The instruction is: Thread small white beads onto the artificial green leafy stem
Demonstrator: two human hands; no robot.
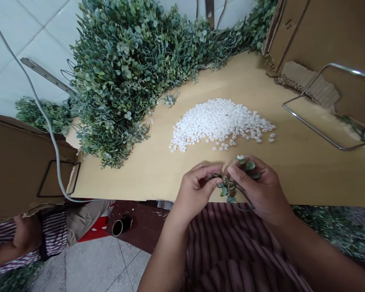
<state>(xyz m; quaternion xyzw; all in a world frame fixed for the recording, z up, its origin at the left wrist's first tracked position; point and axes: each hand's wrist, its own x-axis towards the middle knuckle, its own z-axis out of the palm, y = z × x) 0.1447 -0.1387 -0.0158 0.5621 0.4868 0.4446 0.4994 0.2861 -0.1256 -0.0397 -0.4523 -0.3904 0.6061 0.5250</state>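
Note:
Between my two hands, just above the table's front edge, is an artificial leaf sprig (228,188) with small green leaves and thin curved stems. My left hand (197,188) pinches one end of it between thumb and fingertips. Around the other part curl the fingers of my right hand (258,186), its thumb lying on top. A single white bead-like piece (240,157) shows at the right fingertips, by the leaves. Beyond my hands lies a wide heap of small white round pieces (217,121), with several scattered along its near side.
A large pile of artificial greenery (124,77) covers the back left. Cardboard walls (331,36) flank the table (124,182), with a bent metal wire frame (316,129) at right. A white cable (45,101) hangs at left. Another person's arm (24,235) shows lower left.

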